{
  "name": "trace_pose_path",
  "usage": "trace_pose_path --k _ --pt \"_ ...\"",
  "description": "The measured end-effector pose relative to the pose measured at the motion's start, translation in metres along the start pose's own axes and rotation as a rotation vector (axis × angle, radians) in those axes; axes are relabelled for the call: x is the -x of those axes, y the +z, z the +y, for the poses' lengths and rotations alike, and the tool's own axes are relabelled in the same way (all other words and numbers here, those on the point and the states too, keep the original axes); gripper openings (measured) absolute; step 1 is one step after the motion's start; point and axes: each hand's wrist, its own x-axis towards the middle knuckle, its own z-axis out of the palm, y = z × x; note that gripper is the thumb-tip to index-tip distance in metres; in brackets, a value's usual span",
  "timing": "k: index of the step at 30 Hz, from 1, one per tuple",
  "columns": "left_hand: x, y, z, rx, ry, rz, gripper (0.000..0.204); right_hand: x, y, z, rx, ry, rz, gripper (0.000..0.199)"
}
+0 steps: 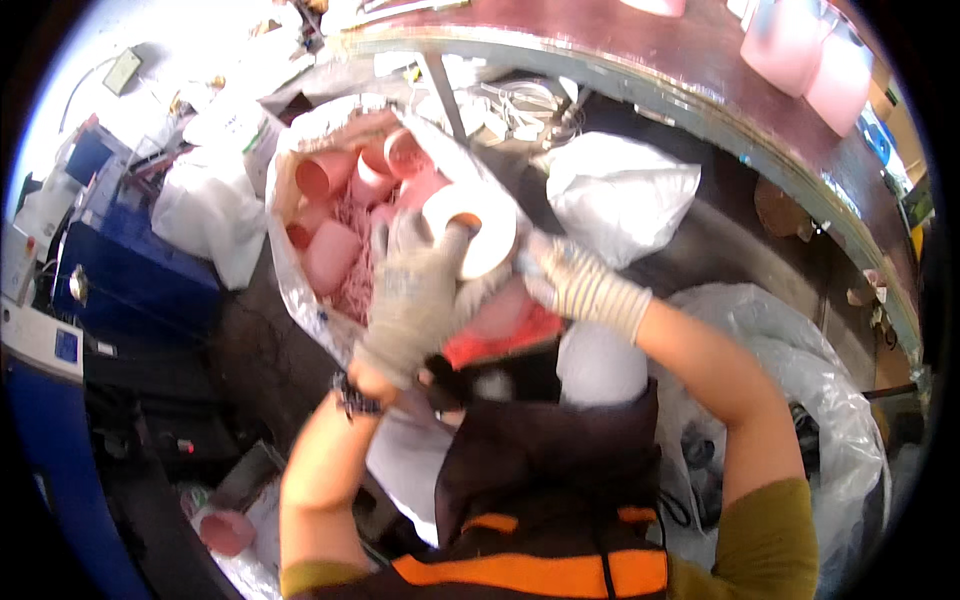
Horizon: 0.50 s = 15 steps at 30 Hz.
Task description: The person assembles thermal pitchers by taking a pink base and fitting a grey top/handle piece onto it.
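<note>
Grasping a white ring (499, 235), hole and axis toward camera: left hand (415, 285).
Right hand (570, 277) beside it, grip unclear; pink pieces (331, 257) crowd sack (283, 235).

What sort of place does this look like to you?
Probably a workshop or small factory making moulded parts: a sack holds many similar pink cups and stringy scraps, and more pink pieces stand on a long workbench.

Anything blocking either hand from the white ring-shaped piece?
Nothing visible beyond glove fabric. The left hand has gloved fingers at the central opening of the white ring-shaped piece. The right hand is at its right edge; blur hides whether it touches.
</note>
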Motion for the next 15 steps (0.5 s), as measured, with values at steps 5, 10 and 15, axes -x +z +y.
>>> trace_pose_path --k 5,10,15 --pt "-0.002 0.008 -0.013 0.138 -0.010 -0.004 0.060 0.004 -0.008 0.003 -0.195 0.198 -0.048 0.051" --pt "0.014 0.024 -0.057 0.877 -0.427 0.200 0.054 0.012 -0.059 -0.035 -0.711 0.364 0.275 0.045" --pt "0.037 0.083 -0.051 0.175 -0.465 0.078 0.057 -0.002 -0.206 -0.066 -0.204 0.182 0.791 0.037"
